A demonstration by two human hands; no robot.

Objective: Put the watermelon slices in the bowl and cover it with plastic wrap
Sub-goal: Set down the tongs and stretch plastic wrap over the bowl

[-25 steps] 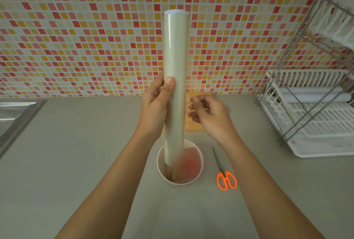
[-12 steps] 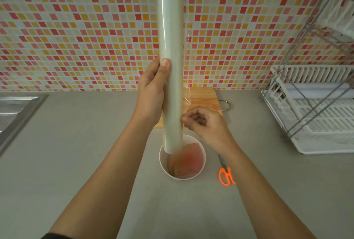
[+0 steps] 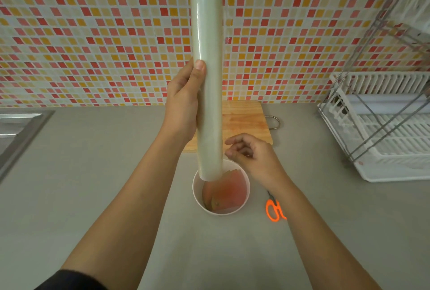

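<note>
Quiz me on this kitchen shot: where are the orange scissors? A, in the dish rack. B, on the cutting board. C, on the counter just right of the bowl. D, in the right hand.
C: the orange scissors lie flat on the counter right of the bowl, partly behind the right forearm; the right hand holds no scissors, and the left hand grips the plastic wrap roll.

A home kitchen: mosaic tiled wall (image 3: 93,34), dish rack (image 3: 384,131), sink (image 3: 16,127).
</note>
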